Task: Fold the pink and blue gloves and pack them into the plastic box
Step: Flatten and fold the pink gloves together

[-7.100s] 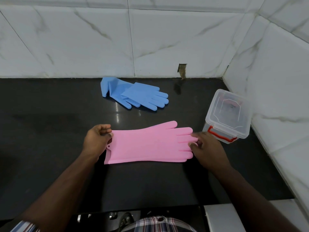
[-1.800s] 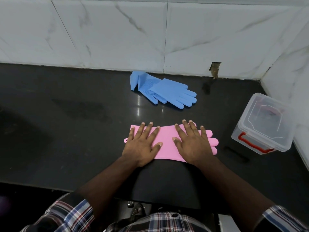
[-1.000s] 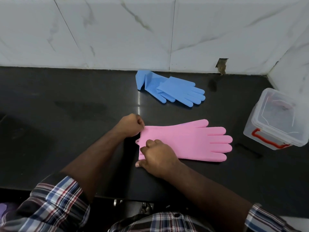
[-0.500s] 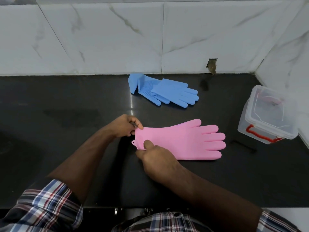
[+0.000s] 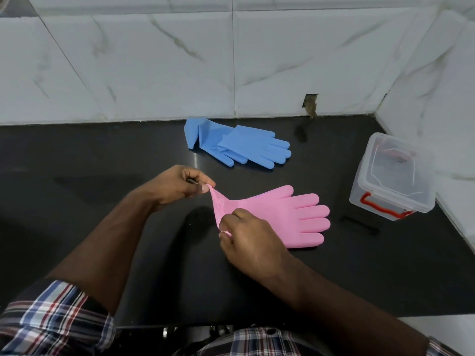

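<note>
The pink gloves [image 5: 290, 217] lie stacked on the black counter [image 5: 77, 160], fingers pointing right. My left hand [image 5: 177, 187] pinches the far corner of the cuff and my right hand [image 5: 246, 240] pinches the near corner. The cuff end is lifted off the counter while the fingers stay flat. The blue gloves [image 5: 239, 146] lie farther back near the wall, partly overlapping each other. The clear plastic box [image 5: 390, 176] with a red handle stands at the right with its lid on.
White marble-patterned tiled walls [image 5: 154, 60] rise behind the counter and along its right side. A small hole [image 5: 311, 104] shows in the back wall tile. The counter's front edge runs just above my plaid shirt [image 5: 56, 319].
Both hands have raised the cuff end of the pink gloves off the counter; half a second ago it lay flat under the pinch. The blue gloves and box have not moved.
</note>
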Available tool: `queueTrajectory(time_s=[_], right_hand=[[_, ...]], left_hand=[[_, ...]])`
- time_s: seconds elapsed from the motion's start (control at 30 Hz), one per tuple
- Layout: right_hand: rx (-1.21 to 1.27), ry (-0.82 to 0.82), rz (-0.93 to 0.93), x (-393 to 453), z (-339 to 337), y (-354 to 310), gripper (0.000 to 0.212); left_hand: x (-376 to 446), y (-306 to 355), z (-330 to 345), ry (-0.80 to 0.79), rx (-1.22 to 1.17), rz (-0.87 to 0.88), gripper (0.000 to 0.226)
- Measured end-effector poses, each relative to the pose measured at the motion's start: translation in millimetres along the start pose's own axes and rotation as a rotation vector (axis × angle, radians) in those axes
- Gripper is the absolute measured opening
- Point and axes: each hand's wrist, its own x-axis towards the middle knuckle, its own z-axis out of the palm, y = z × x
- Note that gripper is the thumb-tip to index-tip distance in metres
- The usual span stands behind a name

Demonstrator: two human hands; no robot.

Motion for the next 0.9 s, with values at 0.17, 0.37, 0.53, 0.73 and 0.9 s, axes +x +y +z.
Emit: queueTrajectory(time_s=[0.17, 0.37, 0.53, 0.73, 0.9], right_hand=[[0.093, 0.066, 0.057, -11, -27, 15, 0.03], [0.438, 0.066, 0.266, -27, -58, 55, 0.032], [0.496, 0.012, 0.408, -42, -70, 93, 0.028], [0.62, 0.084, 0.57, -63, -69, 127, 0.029], [0.801, 0.117, 0.682, -69, -64, 146, 0.029]], left_hand=[[9, 28, 19, 0.022, 0.013, 0.087, 0.011], [30, 61, 53, 0.023, -0.039, 0.179, 0.009], [56, 86, 83, -0.022, 0.019, 0.196, 0.008], [84, 101, 121, -0.062, 0.138, 0.197, 0.008], [102, 101, 147, -0.082, 0.185, 0.158, 0.011]])
